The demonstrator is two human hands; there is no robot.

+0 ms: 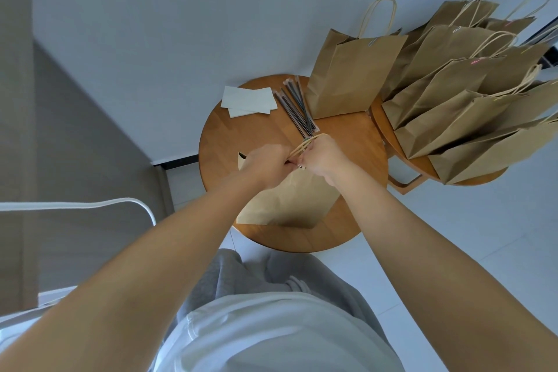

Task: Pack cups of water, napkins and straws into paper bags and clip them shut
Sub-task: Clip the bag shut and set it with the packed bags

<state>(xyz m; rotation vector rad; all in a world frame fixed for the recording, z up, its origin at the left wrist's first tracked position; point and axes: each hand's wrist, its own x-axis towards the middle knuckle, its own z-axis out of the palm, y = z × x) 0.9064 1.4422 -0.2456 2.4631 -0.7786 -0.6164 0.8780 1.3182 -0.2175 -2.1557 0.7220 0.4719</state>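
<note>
A brown paper bag (287, 202) stands on the round wooden table (356, 142) right in front of me. My left hand (268, 163) pinches the bag's top edge. My right hand (324, 158) grips the same edge, with the twisted paper handles (305, 143) bunched above my fingers. A small clip (299, 165) shows between the two hands at the rim. Several wrapped straws (297, 107) lie beyond the hands. White napkins (249, 101) lie at the table's far left. No cup is visible.
A clipped bag (347, 75) stands upright at the table's far right. Several more clipped bags (471, 103) lean together on a second wooden table (422, 164) to the right. A white curved rail (90, 205) is at my left; the wall rises behind.
</note>
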